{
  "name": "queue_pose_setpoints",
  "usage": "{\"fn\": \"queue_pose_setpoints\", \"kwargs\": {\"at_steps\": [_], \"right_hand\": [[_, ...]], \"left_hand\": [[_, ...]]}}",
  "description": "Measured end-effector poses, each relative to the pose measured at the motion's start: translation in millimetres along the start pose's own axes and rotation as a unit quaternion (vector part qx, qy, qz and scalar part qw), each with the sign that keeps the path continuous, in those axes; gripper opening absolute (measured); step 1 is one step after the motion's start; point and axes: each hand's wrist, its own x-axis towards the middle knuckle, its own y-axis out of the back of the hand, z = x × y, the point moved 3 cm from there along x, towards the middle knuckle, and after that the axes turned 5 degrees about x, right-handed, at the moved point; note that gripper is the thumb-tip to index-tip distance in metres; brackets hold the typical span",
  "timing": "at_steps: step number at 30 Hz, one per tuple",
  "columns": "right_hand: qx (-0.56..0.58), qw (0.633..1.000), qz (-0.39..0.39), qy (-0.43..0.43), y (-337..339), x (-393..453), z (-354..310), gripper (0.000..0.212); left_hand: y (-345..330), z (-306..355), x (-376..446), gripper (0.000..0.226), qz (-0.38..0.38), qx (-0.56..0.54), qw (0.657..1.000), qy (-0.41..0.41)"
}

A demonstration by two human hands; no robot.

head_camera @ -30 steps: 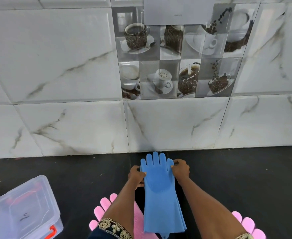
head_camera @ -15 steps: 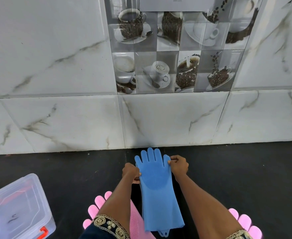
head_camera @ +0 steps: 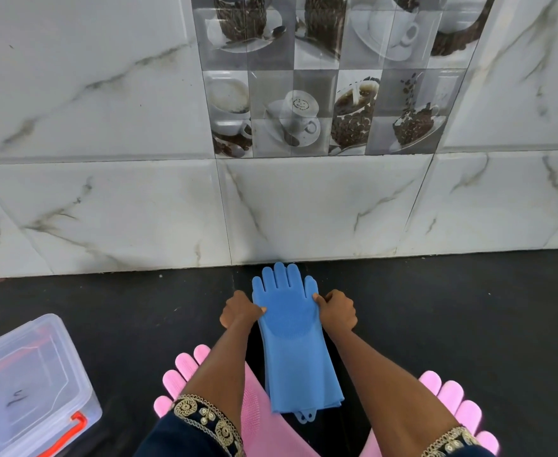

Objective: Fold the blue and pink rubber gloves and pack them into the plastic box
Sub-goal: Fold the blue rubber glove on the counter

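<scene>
The blue rubber gloves (head_camera: 295,351) lie stacked flat on the black counter (head_camera: 469,308), fingers pointing at the wall. My left hand (head_camera: 239,309) pinches their left edge near the thumb. My right hand (head_camera: 338,308) pinches the right edge at the same height. One pink glove (head_camera: 185,374) lies under my left forearm, its fingers spread to the left. A second pink glove (head_camera: 459,407) lies under my right forearm. The clear plastic box (head_camera: 30,387) with its lid on and an orange clasp stands at the lower left.
A marble-tiled wall (head_camera: 304,209) rises right behind the blue gloves' fingertips, with coffee-picture tiles higher up. Black counter stretches to the left and right of my hands.
The view has tilted down and the blue gloves sit slightly further from the wall. Both hands keep the same grip on the gloves' edges.
</scene>
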Motion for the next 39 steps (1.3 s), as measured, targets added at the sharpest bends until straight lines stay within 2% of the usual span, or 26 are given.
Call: {"fn": "queue_pose_setpoints", "kwargs": {"at_steps": [2, 4, 7, 9, 12, 14, 16, 20, 22, 26, 29, 31, 33, 36, 39], "right_hand": [[-0.032, 0.999, 0.027, 0.009, -2, -9, 8, 0.036], [-0.080, 0.996, 0.043, 0.023, -1, -20, 12, 0.044], [-0.142, 0.986, 0.074, 0.047, -2, -38, 18, 0.054], [-0.168, 0.980, 0.094, 0.057, -4, -52, 23, 0.055], [-0.193, 0.975, 0.094, 0.054, -5, -68, 28, 0.055], [-0.180, 0.979, 0.093, 0.034, -4, -76, 33, 0.057], [-0.173, 0.980, 0.093, 0.021, -3, -84, 38, 0.058], [-0.180, 0.979, 0.089, 0.023, -2, -97, 45, 0.057], [-0.187, 0.979, 0.076, 0.025, -2, -101, 46, 0.055], [-0.160, 0.985, 0.033, 0.059, -1, -106, 49, 0.045], [-0.080, 0.994, -0.019, 0.077, 2, -103, 47, 0.034], [0.000, 0.993, -0.082, 0.084, 1, -101, 47, 0.027], [0.108, 0.981, -0.136, 0.089, 2, -101, 47, 0.029], [0.269, 0.944, -0.187, 0.041, 10, -98, 43, 0.037], [0.397, 0.884, -0.243, -0.032, 15, -95, 39, 0.036]], "left_hand": [[1, 5, -5, 0.043, 0.054, 0.083, 0.991, -0.094], [-2, 9, -14, 0.029, 0.094, 0.145, 0.960, -0.222], [-14, 10, -30, 0.031, 0.149, 0.298, 0.854, -0.400], [-21, 5, -39, 0.035, 0.168, 0.359, 0.786, -0.474], [-27, 0, -52, 0.032, 0.159, 0.392, 0.745, -0.516], [-29, -3, -61, 0.026, 0.150, 0.389, 0.748, -0.516], [-29, -4, -69, 0.019, 0.131, 0.372, 0.766, -0.508], [-26, -12, -78, 0.012, 0.067, 0.312, 0.828, -0.462], [-25, -17, -80, 0.013, 0.040, 0.282, 0.854, -0.435], [-27, -29, -85, 0.024, 0.004, 0.236, 0.876, -0.420], [-25, -36, -88, 0.029, -0.003, 0.204, 0.881, -0.426], [-24, -40, -90, 0.032, -0.009, 0.195, 0.882, -0.429], [-22, -42, -91, 0.034, -0.010, 0.194, 0.883, -0.428], [-18, -41, -88, 0.037, -0.021, 0.188, 0.883, -0.429], [-16, -39, -83, 0.039, -0.041, 0.189, 0.883, -0.427]]}}
